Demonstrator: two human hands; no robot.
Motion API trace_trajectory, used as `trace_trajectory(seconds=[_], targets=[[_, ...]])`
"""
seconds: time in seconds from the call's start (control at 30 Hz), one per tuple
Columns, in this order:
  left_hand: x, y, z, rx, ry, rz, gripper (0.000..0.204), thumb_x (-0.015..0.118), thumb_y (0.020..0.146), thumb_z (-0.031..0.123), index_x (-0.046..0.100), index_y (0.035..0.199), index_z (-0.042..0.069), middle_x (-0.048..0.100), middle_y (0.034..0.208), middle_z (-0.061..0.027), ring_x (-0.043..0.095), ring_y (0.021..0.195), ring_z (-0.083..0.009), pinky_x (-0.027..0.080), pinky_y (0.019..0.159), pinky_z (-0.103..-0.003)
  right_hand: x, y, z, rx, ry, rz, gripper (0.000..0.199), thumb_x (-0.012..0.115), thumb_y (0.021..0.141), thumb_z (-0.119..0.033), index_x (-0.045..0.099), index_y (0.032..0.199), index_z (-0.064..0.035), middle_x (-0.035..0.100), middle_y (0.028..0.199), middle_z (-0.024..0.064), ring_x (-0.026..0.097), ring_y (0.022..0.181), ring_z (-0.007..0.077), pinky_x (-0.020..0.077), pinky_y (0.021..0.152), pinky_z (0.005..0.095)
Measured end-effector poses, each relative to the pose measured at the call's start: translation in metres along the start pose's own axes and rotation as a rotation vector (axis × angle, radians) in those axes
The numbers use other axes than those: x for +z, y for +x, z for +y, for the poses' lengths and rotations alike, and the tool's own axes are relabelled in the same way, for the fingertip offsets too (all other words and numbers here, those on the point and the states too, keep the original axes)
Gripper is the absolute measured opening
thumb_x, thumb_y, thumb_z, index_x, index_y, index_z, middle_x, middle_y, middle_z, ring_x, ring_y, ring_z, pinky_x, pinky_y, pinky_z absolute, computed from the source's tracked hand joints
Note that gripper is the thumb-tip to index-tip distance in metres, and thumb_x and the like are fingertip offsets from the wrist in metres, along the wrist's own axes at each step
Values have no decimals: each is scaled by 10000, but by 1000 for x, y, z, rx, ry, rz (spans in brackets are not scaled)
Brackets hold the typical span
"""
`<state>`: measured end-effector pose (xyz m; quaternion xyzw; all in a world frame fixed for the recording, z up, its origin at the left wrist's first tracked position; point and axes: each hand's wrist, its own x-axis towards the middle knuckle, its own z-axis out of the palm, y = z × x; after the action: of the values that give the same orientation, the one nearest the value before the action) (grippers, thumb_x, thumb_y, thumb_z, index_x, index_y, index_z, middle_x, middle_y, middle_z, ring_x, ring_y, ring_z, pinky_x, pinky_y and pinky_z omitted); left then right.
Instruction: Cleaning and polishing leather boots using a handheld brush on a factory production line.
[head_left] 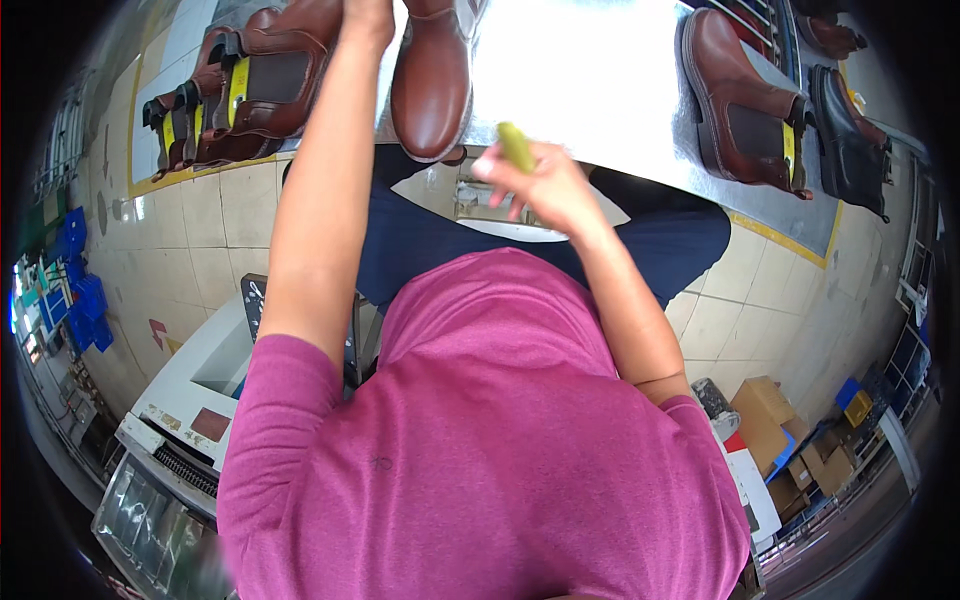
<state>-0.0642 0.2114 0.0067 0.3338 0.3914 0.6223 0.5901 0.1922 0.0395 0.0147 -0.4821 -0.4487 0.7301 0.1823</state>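
A brown leather boot lies on the bright metal table, its toe pointing toward me and just over the near edge. My left hand reaches to the top of the picture beside this boot; its fingers are cut off from sight. Near the table's front edge, to the right of the toe, my right hand is closed on a small yellow-green piece, slightly blurred. That piece is clear of the boot. What it is made of does not show.
Several brown boots with yellow pull tabs stand at the left of the metal table. At the right are another brown boot and a black boot. A grey machine stands low left, cardboard boxes low right.
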Motion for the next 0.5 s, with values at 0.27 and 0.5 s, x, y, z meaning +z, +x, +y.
trace_trajectory(seconds=[0.27, 0.5], targets=[[1, 17, -43, -128, 248, -31, 914, 270, 976, 775, 640, 1266, -9, 688, 1174, -130, 623, 1138, -243, 455, 1007, -347, 43, 8, 27, 1, 611, -101, 276, 773, 903, -183, 617, 1045, -5, 643, 925, 96, 732, 787, 217, 499, 437, 264], [16, -15, -27, 206, 659, 401, 847, 198, 1036, 668, 648, 1011, -48, 667, 1086, -306, 594, 1028, -448, 437, 932, -470, 1, -32, 36, -231, 588, 222, 280, 707, 928, -142, 550, 1127, -22, 624, 825, 84, 679, 607, 192, 493, 453, 268]])
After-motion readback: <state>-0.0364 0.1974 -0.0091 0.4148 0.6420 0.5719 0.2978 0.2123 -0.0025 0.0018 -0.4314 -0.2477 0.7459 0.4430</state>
